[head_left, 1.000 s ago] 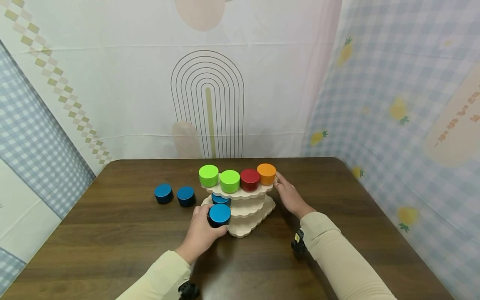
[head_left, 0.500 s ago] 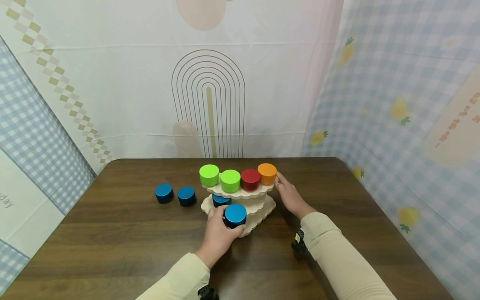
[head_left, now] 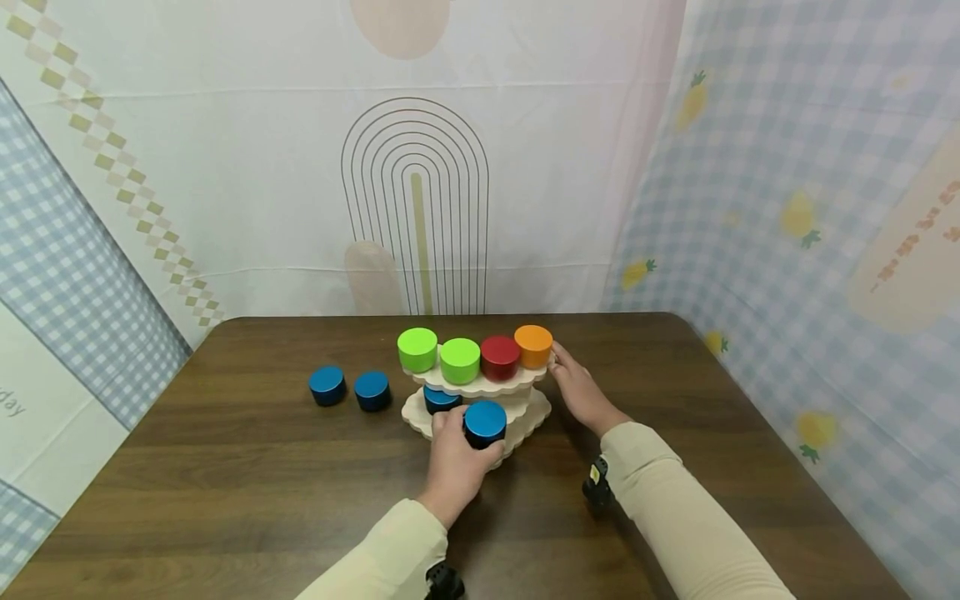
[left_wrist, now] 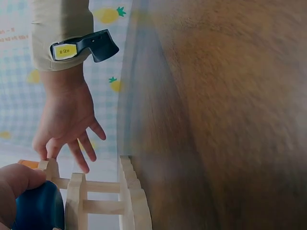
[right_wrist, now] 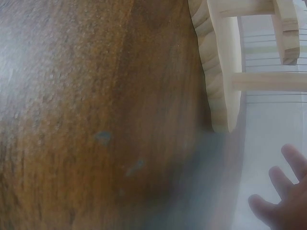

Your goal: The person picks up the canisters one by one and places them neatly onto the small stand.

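Brown table (head_left: 225,483) | blue cylinder (head_left: 485,421): axis upright, flat face up | left fingers (head_left: 441,427) clamped on it | right fingers (head_left: 562,362) pinching stand (head_left: 536,415)

Head view bright; wrist views hazy, tabletop (right_wrist: 120,72) seemingly blurred.

the left sleeve (head_left: 390,550) and right sleeve (head_left: 682,517) are long, plain and pale beige. black devices sit at the wrists; the right one's yellow label (left_wrist: 64,51) bears small dark characters.
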`<state>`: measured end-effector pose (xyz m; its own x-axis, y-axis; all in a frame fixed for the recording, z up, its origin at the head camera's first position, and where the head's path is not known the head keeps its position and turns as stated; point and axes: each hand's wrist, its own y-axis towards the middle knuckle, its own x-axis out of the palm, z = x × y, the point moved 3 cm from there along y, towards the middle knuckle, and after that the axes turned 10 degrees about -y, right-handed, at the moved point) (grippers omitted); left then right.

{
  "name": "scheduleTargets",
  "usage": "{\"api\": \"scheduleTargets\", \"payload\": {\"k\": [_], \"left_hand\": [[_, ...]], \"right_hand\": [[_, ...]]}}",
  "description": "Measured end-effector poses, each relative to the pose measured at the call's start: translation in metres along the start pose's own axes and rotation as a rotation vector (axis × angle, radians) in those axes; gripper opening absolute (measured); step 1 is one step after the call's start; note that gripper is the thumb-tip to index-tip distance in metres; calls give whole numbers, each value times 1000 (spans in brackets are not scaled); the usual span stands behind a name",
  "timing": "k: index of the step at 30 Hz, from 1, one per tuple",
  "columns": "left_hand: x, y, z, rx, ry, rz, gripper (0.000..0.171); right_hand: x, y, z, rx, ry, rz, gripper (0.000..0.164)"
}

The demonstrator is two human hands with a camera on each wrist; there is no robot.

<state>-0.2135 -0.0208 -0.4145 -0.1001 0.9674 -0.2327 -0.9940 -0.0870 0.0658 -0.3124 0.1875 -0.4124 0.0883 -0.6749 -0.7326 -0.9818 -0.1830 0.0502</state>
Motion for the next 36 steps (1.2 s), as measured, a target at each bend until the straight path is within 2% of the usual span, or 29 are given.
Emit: {"api": "scheduleTargets", "payload": {"k": [6, 15, 28, 36], "left_hand": [[7, 0, 1, -33, 6, 23, 59], [17, 0, 6, -34, -20, 67, 58], [28, 2, 10, -43, -3, 85, 60], [31, 3, 11, -51, -24, 96, 62]], "right_hand": [[0, 0, 0, -4, -5, 6, 56], [0, 0, -1, -4, -6, 8, 56], [1, 0, 0, 6, 5, 0, 56], [0, -1, -2, 18, 11, -7, 56]]}}
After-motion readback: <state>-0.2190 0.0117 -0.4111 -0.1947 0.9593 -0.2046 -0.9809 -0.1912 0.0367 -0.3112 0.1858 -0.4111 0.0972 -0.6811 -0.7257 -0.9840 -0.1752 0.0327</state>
